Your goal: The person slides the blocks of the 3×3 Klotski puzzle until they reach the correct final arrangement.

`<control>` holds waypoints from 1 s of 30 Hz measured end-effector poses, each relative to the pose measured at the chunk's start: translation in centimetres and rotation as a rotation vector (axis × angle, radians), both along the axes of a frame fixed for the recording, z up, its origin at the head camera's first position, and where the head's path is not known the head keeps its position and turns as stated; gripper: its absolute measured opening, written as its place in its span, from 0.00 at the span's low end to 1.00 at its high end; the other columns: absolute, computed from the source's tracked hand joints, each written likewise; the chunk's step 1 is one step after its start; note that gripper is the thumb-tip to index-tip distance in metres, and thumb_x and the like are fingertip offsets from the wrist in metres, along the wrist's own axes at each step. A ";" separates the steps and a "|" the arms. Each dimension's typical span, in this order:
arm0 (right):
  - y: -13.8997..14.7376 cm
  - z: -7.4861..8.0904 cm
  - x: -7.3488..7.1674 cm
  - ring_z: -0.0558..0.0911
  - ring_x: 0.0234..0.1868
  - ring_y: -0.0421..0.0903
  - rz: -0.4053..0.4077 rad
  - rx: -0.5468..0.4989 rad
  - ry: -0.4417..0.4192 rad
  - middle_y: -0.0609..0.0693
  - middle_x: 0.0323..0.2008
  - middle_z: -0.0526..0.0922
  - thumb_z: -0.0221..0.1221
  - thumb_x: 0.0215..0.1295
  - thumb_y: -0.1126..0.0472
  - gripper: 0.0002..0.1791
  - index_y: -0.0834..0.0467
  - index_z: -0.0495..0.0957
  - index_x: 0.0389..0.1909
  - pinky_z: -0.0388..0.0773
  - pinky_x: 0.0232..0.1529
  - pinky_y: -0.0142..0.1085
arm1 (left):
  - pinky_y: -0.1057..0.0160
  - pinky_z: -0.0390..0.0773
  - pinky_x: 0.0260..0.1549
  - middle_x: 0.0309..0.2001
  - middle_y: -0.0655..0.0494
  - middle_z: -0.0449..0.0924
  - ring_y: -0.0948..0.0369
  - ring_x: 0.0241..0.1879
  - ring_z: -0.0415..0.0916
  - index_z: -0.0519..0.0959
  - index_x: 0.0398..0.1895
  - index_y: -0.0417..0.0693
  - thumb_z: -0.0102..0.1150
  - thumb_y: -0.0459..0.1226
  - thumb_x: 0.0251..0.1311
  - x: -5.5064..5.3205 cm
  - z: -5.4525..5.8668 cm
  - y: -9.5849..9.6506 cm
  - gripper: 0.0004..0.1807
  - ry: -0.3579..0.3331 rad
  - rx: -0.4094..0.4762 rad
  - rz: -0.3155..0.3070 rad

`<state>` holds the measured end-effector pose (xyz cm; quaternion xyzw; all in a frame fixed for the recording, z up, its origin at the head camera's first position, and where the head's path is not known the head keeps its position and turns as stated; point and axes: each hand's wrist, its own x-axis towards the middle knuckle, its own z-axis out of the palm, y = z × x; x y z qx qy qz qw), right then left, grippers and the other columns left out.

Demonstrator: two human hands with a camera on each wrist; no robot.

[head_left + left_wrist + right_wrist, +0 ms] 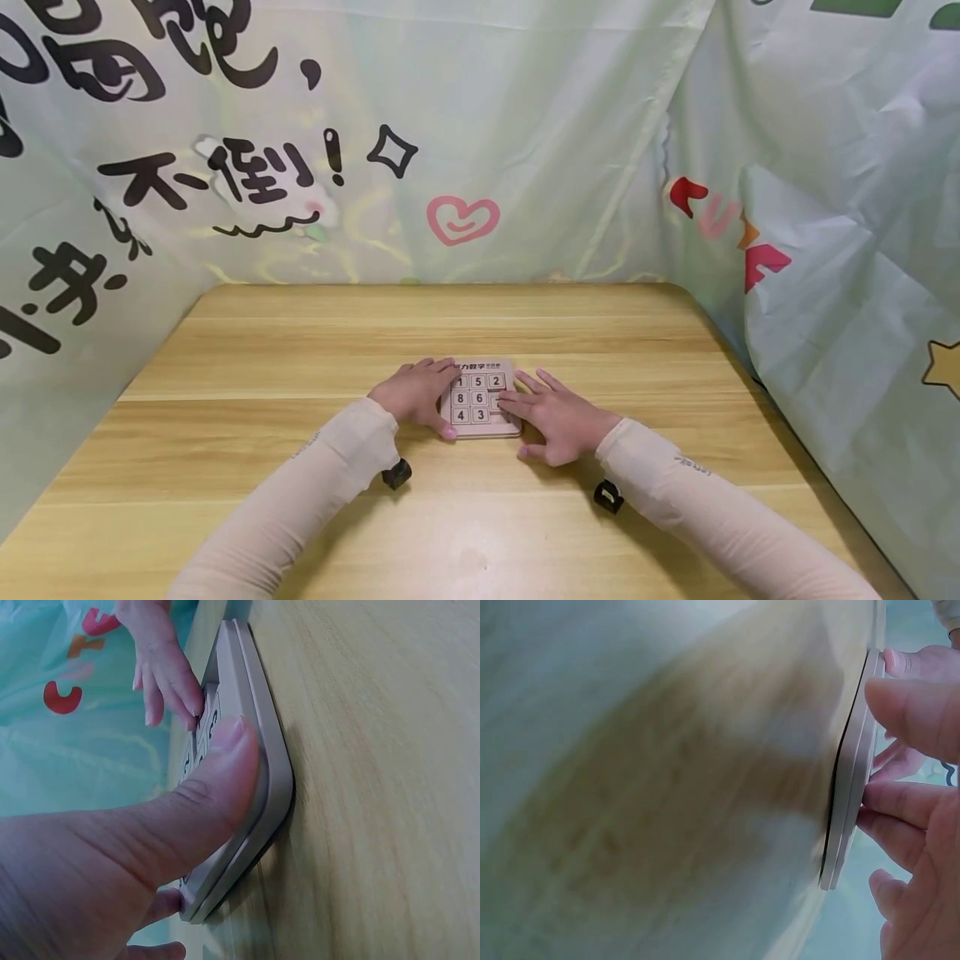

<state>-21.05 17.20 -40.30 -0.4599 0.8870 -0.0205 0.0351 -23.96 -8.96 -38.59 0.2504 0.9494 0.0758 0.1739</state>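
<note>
A flat sliding number puzzle (pixel 480 431) lies on the wooden table, its numbered tiles facing up in rows. My left hand (pixel 415 395) holds the puzzle by its left side, fingers over the far left corner and thumb at the near left corner. In the left wrist view that thumb (pixel 214 784) lies along the board's pale edge. From the right, my right hand (pixel 562 427) reaches in with extended fingers. Its fingertips touch the tile at the right of the middle row and partly cover it; the thumb is held apart, off the board.
The wooden table (pixel 480 533) extends around the puzzle on all sides. Printed cloth (pixel 540 150) hangs behind it and along both sides. A dark wrist-camera mount (pixel 397 474) sits under the left wrist, and another mount (pixel 608 497) under the right.
</note>
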 end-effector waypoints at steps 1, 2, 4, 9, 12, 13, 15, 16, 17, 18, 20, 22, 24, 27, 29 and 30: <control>0.0 0.1 0.1 0.55 0.71 0.64 0.001 -0.002 -0.002 0.57 0.67 0.68 0.60 0.59 0.45 0.40 0.64 0.66 0.67 0.45 0.70 0.60 | 0.44 0.50 0.69 0.75 0.49 0.51 0.43 0.72 0.47 0.58 0.74 0.48 0.74 0.58 0.41 0.0 0.0 0.0 0.57 -0.002 0.001 -0.001; 0.0 0.1 0.2 0.55 0.71 0.64 0.001 0.002 -0.005 0.57 0.67 0.68 0.60 0.59 0.45 0.40 0.64 0.66 0.68 0.44 0.70 0.59 | 0.43 0.50 0.69 0.75 0.49 0.51 0.43 0.72 0.47 0.58 0.74 0.47 0.74 0.58 0.41 0.0 0.0 0.0 0.57 -0.003 0.002 -0.001; 0.0 0.2 0.3 0.54 0.72 0.64 -0.003 0.008 -0.012 0.57 0.67 0.68 0.60 0.59 0.45 0.40 0.64 0.66 0.68 0.44 0.70 0.59 | 0.43 0.50 0.69 0.75 0.49 0.51 0.43 0.72 0.47 0.59 0.74 0.47 0.74 0.58 0.41 0.0 0.0 0.1 0.57 -0.003 0.002 -0.002; 0.0 0.5 0.5 0.53 0.72 0.62 -0.014 0.034 -0.019 0.56 0.68 0.66 0.59 0.60 0.44 0.40 0.63 0.65 0.69 0.43 0.71 0.57 | 0.43 0.50 0.69 0.75 0.49 0.51 0.43 0.72 0.48 0.59 0.74 0.48 0.74 0.58 0.41 -0.1 0.0 0.1 0.57 0.000 -0.005 0.000; -0.1 0.5 0.6 0.52 0.73 0.62 -0.017 0.047 -0.021 0.55 0.69 0.66 0.59 0.60 0.43 0.41 0.62 0.64 0.69 0.43 0.71 0.57 | 0.43 0.50 0.69 0.75 0.49 0.51 0.43 0.72 0.48 0.58 0.74 0.48 0.74 0.58 0.41 -0.1 0.0 0.1 0.57 -0.001 -0.009 0.002; -0.1 0.6 0.6 0.52 0.73 0.61 -0.018 0.052 -0.024 0.55 0.69 0.65 0.59 0.60 0.43 0.41 0.62 0.64 0.69 0.42 0.71 0.56 | 0.43 0.50 0.69 0.75 0.48 0.51 0.43 0.72 0.48 0.58 0.74 0.48 0.74 0.58 0.40 -0.1 0.0 0.1 0.57 0.000 -0.009 0.001; -0.1 0.6 0.7 0.52 0.73 0.61 -0.020 0.057 -0.029 0.55 0.69 0.65 0.59 0.60 0.43 0.41 0.62 0.64 0.69 0.42 0.71 0.56 | 0.43 0.51 0.69 0.75 0.48 0.51 0.43 0.72 0.48 0.58 0.74 0.47 0.74 0.58 0.40 -0.1 0.0 0.0 0.58 0.006 -0.008 -0.003; -0.1 0.6 0.7 0.52 0.73 0.61 -0.023 0.062 -0.031 0.55 0.69 0.65 0.59 0.60 0.43 0.41 0.61 0.64 0.70 0.41 0.71 0.56 | 0.43 0.51 0.69 0.75 0.48 0.52 0.42 0.72 0.48 0.59 0.74 0.47 0.74 0.58 0.40 -0.1 0.0 0.0 0.58 0.009 -0.005 -0.005; -0.2 0.7 0.8 0.51 0.73 0.61 -0.025 0.067 -0.034 0.55 0.69 0.64 0.59 0.60 0.43 0.41 0.61 0.63 0.70 0.41 0.71 0.56 | 0.43 0.51 0.68 0.74 0.48 0.52 0.42 0.72 0.49 0.59 0.73 0.47 0.74 0.59 0.40 0.0 0.0 0.0 0.58 0.013 -0.004 -0.007; -0.2 0.7 0.8 0.51 0.73 0.60 -0.027 0.070 -0.038 0.55 0.70 0.64 0.59 0.60 0.43 0.41 0.61 0.63 0.70 0.41 0.72 0.56 | 0.43 0.52 0.68 0.74 0.47 0.52 0.42 0.71 0.49 0.59 0.73 0.47 0.74 0.59 0.39 0.0 0.0 0.0 0.58 0.017 -0.001 -0.009; -0.2 0.7 0.9 0.51 0.73 0.60 -0.029 0.077 -0.044 0.55 0.70 0.64 0.59 0.61 0.43 0.41 0.61 0.63 0.70 0.40 0.72 0.56 | 0.43 0.52 0.68 0.74 0.47 0.53 0.42 0.71 0.50 0.59 0.73 0.47 0.74 0.59 0.39 0.0 0.0 -0.1 0.58 0.021 0.001 -0.011; -0.2 0.8 1.0 0.51 0.73 0.60 -0.030 0.080 -0.047 0.55 0.70 0.64 0.59 0.61 0.43 0.41 0.61 0.63 0.70 0.41 0.72 0.56 | 0.43 0.52 0.68 0.74 0.47 0.53 0.42 0.71 0.49 0.59 0.73 0.47 0.74 0.59 0.39 0.1 0.0 -0.1 0.58 0.019 0.004 -0.009; -0.3 0.8 1.0 0.51 0.73 0.60 -0.029 0.083 -0.046 0.55 0.70 0.64 0.59 0.61 0.43 0.41 0.61 0.63 0.70 0.41 0.72 0.55 | 0.44 0.51 0.68 0.74 0.47 0.52 0.42 0.72 0.49 0.59 0.73 0.47 0.74 0.59 0.39 0.0 0.1 0.0 0.58 0.015 0.002 -0.006; -0.3 0.9 1.1 0.52 0.73 0.60 -0.029 0.088 -0.042 0.55 0.70 0.64 0.59 0.61 0.42 0.41 0.61 0.64 0.70 0.41 0.72 0.55 | 0.44 0.51 0.69 0.75 0.48 0.52 0.43 0.72 0.49 0.59 0.74 0.47 0.74 0.59 0.40 -0.1 0.0 0.0 0.58 0.009 0.000 -0.001; -0.3 1.0 1.2 0.52 0.73 0.60 -0.029 0.091 -0.042 0.55 0.69 0.65 0.59 0.61 0.42 0.41 0.61 0.64 0.70 0.41 0.72 0.55 | 0.45 0.51 0.69 0.75 0.48 0.52 0.43 0.72 0.49 0.59 0.74 0.47 0.74 0.59 0.40 -0.1 0.0 0.0 0.58 0.008 -0.002 0.000; -0.3 1.0 1.2 0.52 0.73 0.60 -0.029 0.091 -0.043 0.55 0.69 0.65 0.59 0.61 0.42 0.41 0.61 0.64 0.70 0.41 0.72 0.55 | 0.44 0.51 0.69 0.75 0.48 0.52 0.43 0.72 0.49 0.59 0.73 0.47 0.74 0.59 0.40 -0.1 0.0 0.0 0.58 0.009 0.001 -0.001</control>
